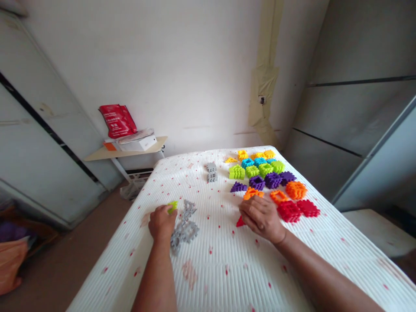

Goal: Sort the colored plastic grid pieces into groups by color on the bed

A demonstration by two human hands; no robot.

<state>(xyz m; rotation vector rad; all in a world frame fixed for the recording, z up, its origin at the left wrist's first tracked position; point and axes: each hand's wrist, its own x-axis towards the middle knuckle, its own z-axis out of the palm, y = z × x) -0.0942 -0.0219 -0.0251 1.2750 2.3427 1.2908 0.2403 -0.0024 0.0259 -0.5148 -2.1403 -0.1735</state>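
My left hand [162, 221] is closed on a small lime-green interlocking tile [173, 206], just left of a loose heap of grey interlocking tiles [186, 232]. My right hand [262, 215] is lowered over the near end of the coloured rows, its fingers curled and pressed together. Whatever lies in those fingers is hidden. A red triangular piece [239, 222] pokes out beside the fingertips, and an orange piece [252, 192] lies just beyond the knuckles. To the right of this hand stands a stack of red tiles [289, 210].
Stacks of yellow [242, 154], blue [247, 163], lime [252, 171], purple [273, 180] and orange tiles [296, 190] form rows on the white quilted cover [208, 277]. Grey tiles [212, 172] stand apart near the middle. A side table [97, 154] holds a red bag [117, 121].
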